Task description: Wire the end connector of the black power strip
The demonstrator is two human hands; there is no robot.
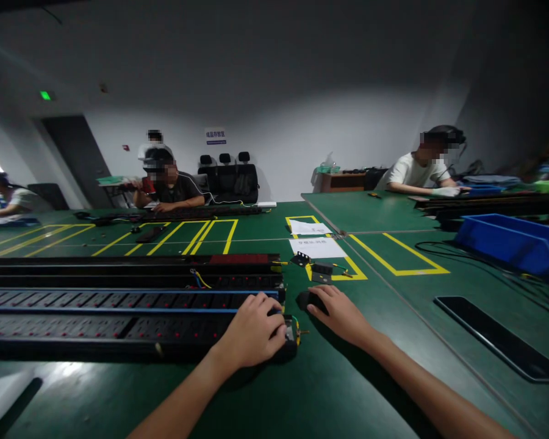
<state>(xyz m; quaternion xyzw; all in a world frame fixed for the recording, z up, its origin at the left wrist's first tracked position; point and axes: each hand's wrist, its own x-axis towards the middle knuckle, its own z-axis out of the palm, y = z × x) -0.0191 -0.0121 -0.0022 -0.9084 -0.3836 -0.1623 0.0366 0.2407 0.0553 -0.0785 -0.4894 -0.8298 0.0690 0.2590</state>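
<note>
Toward the near edge of the surface [274,408], the left hand [256,329] should steady the black strip [137,332], fingers' grip unclear; the right hand [336,310] has fingers clamped on a dark piece [304,299].

Pale wall [293,140] behind; dark door [77,146] at left; black seats [232,181] below a sign [216,135]; green light [45,95] glowing.

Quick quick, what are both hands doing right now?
Left hand: curled over the end of the long black strip; can't tell if it grips.
Right hand: holding a small black piece.
</note>
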